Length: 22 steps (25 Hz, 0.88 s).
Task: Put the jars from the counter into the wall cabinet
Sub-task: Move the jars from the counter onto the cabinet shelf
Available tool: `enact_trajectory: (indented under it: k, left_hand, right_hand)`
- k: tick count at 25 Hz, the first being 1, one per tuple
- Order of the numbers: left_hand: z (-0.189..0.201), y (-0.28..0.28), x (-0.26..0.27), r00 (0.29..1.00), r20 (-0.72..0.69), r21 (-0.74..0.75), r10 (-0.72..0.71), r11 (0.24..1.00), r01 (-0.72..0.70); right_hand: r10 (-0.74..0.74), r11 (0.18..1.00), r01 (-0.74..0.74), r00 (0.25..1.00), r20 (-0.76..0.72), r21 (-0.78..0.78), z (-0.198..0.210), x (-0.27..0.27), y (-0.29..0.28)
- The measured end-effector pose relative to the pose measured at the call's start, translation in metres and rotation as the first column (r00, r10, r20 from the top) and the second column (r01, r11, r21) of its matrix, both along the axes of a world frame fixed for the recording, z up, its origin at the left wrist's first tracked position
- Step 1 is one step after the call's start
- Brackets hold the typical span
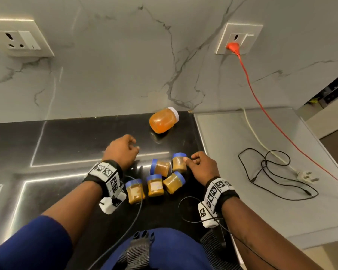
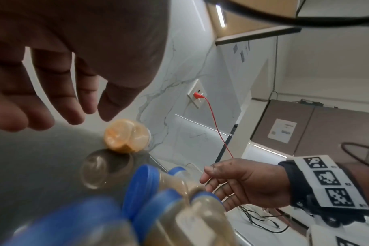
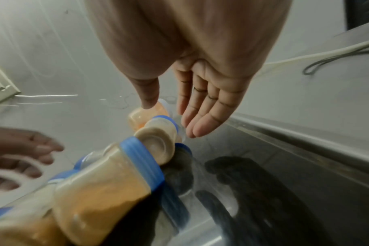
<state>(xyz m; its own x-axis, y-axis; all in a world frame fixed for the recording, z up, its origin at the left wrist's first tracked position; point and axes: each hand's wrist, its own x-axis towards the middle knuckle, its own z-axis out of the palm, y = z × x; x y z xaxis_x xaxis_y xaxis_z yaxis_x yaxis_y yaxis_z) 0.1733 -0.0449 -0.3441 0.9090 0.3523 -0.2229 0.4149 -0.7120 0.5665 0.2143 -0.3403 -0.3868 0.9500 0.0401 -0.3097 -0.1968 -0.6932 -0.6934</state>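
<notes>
Several small jars with blue lids (image 1: 160, 168) lie and stand in a cluster on the black counter (image 1: 66, 149). A bigger orange jar with a white lid (image 1: 163, 121) lies on its side by the back wall, also seen in the left wrist view (image 2: 126, 138). My left hand (image 1: 132, 148) hovers left of the cluster with loosely curled fingers (image 2: 70, 106), holding nothing. My right hand (image 1: 191, 160) is beside the rightmost blue-lidded jar (image 1: 179, 162). Its fingers (image 3: 200, 106) are straight and spread above that jar (image 3: 158, 138), gripping nothing.
A lower grey counter (image 1: 232, 152) to the right carries a coiled black cable (image 1: 271, 172) and a white plug (image 1: 308, 177). A red cord (image 1: 261, 102) runs from a wall socket (image 1: 238, 38). Another socket (image 1: 20, 40) is at the upper left. A cabinet's underside (image 2: 257, 35) shows above.
</notes>
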Motion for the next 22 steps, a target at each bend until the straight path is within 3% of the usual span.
enact_trajectory:
  k: [4,8,11,15,18,20,22]
  left_hand:
    - [0.012,-0.022,0.072,0.993,0.033,0.114,-0.113,0.987,0.109]
    - [-0.002,-0.052,0.134,0.984,-0.115,0.153,-0.137,0.976,0.154]
    - [-0.016,-0.066,0.151,0.979,-0.181,0.160,-0.091,0.980,0.121]
    - [-0.026,-0.061,0.151,0.986,-0.166,0.152,0.014,0.988,0.012]
    - [-0.026,-0.047,0.137,0.982,-0.185,0.032,0.045,0.999,-0.039]
    - [-0.016,-0.044,0.118,0.992,-0.122,-0.085,-0.021,0.996,0.010]
    - [0.004,-0.052,0.095,0.992,-0.019,-0.180,-0.124,0.977,0.118]
  right_hand:
    - [0.030,0.998,-0.029,1.000,0.005,-0.058,0.002,0.034,0.014]
    - [0.061,0.996,-0.062,0.998,-0.011,-0.071,0.003,0.055,0.025]
    - [0.100,0.994,-0.101,0.995,-0.018,-0.042,0.008,0.068,0.038]
    - [0.071,0.997,-0.072,0.997,-0.034,-0.016,0.005,0.081,0.044]
    - [0.025,1.000,-0.024,0.998,-0.051,0.014,0.004,0.082,0.043]
    - [-0.006,0.990,0.017,0.997,-0.075,0.140,0.010,0.079,0.048]
    - [-0.062,0.921,0.105,0.990,-0.125,0.375,0.021,0.077,0.057]
